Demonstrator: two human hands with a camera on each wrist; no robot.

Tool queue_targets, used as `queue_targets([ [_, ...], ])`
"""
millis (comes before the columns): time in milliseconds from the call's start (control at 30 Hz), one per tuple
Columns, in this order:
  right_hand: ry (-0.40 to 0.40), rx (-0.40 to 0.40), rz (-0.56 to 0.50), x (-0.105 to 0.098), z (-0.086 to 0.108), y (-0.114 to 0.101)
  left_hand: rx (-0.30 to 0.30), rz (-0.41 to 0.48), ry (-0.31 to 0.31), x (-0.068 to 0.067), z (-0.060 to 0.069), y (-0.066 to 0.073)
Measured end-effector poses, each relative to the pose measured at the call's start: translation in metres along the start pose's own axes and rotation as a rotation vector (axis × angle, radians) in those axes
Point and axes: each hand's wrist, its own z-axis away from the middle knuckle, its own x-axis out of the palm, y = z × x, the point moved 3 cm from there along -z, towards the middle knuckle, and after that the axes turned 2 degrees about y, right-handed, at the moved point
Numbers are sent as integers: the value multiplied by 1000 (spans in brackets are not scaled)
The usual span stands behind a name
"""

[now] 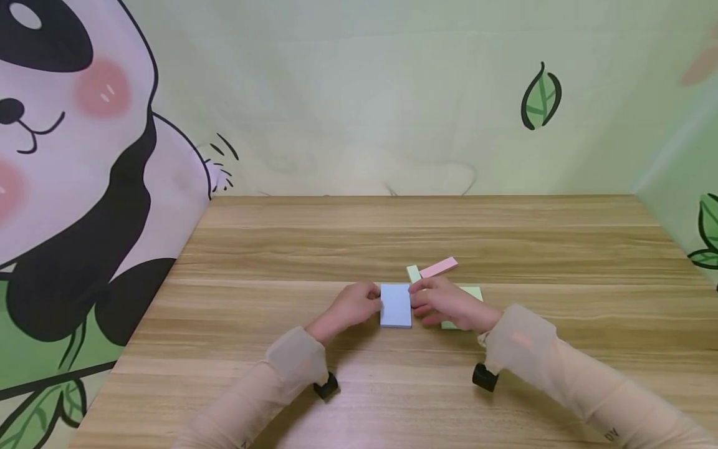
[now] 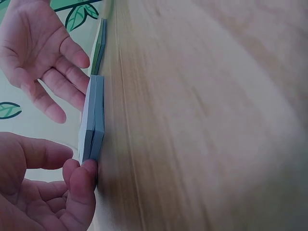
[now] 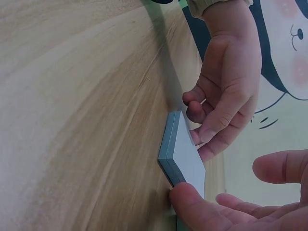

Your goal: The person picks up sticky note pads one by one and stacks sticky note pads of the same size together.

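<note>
Two light-blue sticky-note pads (image 1: pixel 396 305) lie flat, one upon the other, on the wooden table between both hands. At the stack's left edge is my left hand (image 1: pixel 354 305), fingers bent, fingertips touching the side of the pads (image 2: pixel 94 118). My right hand (image 1: pixel 449 303) is at the opposite edge with its fingers loosely extended; in the right wrist view a fingertip touches the pads (image 3: pixel 185 159). Partly beneath my right hand sits a light-green pad (image 1: pixel 472 292), mostly covered. Behind it lie a narrow green strip pad (image 1: pixel 414 273) and a narrow pink strip pad (image 1: pixel 439 267).
The wood-grain table (image 1: pixel 280 243) reaches back to a pale green wall covering (image 1: pixel 336 93) printed with a panda (image 1: pixel 129 206) and leaves. Black cameras (image 1: pixel 326 386) hang below both sleeved wrists.
</note>
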Motion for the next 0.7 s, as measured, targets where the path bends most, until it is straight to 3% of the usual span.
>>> queue_targets([
  [233, 3, 7, -16, 0, 0, 1, -1, -18, 2, 1, -1, 0],
  [367, 24, -37, 80, -2, -1, -2, 44, -79, 37, 0, 2, 2],
  [567, 112, -277, 400, -5, -5, -16, 183, -272, 144, -2, 13, 15],
  [700, 189, -421, 587, -6, -12, -27, 344, -462, 152, 2, 21, 26],
])
